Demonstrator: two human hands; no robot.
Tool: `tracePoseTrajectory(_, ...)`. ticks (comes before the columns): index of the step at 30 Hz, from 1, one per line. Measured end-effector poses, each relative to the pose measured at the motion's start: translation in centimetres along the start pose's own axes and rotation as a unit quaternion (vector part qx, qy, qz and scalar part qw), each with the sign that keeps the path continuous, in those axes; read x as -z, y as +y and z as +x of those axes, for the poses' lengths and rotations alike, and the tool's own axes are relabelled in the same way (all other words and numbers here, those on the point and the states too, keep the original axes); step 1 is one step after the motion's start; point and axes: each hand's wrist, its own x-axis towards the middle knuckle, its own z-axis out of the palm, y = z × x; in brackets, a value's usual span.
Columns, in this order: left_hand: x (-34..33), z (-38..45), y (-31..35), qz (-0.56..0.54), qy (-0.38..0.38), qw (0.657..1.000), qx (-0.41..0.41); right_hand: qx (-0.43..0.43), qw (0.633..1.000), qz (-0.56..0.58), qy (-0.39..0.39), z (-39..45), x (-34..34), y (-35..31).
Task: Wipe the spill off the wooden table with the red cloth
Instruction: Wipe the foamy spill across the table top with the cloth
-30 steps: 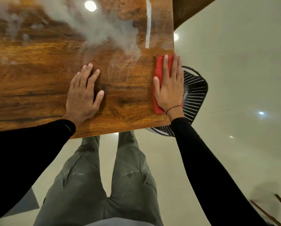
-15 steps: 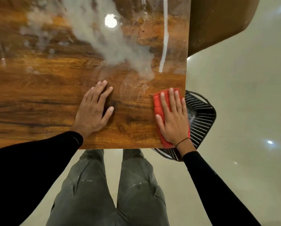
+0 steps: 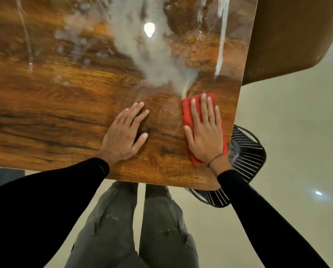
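A whitish wet spill (image 3: 154,60) spreads over the far middle of the wooden table (image 3: 51,113), with droplets to its left. My right hand (image 3: 205,132) lies flat on the folded red cloth (image 3: 187,111), pressing it to the table near the right edge, just below the spill's near tip. My left hand (image 3: 125,136) rests flat on bare wood to the left of the cloth, fingers spread, holding nothing.
A black perforated bin (image 3: 245,161) stands on the pale floor under the table's near right corner. A brown chair or second table (image 3: 289,35) sits at the far right. My legs are below the near table edge.
The view has tilted so more of the table and spill shows. My right hand with the cloth has shifted left, away from the table's right edge, toward the spill. The left hand stays planted.
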Motion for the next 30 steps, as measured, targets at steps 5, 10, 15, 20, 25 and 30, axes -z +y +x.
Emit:
tracePoseTrajectory(5,-0.5,-0.2,-0.2,-0.026,0.058,0.996,0.066,-0.143,0.99,0.005,0.011,-6.3,-1.3,-1.9)
tracePoseTrajectory(10,-1.0,-0.1,-0.6,-0.038,0.105,0.981,0.157,-0.167,0.986,0.022,-0.001,-5.3,-2.3,-7.5)
tracePoseTrajectory(15,-1.4,-0.1,-0.6,-0.039,0.11,0.979,0.167,-0.176,0.983,0.024,0.046,2.6,-2.3,-10.1)
tracePoseTrajectory(20,-1.5,-0.2,-0.6,-0.029,0.102,0.98,0.166,-0.325,0.941,0.013,0.098,9.4,-1.4,-7.0)
tracePoseTrajectory(25,-1.4,-0.2,-0.6,-0.021,0.094,0.982,0.165,-0.396,0.913,0.022,0.089,5.9,-1.1,-5.7)
tracePoseTrajectory(30,-1.3,-0.2,-0.7,-0.024,0.095,0.982,0.16,-0.333,0.94,0.035,0.066,2.2,-2.0,-11.6)
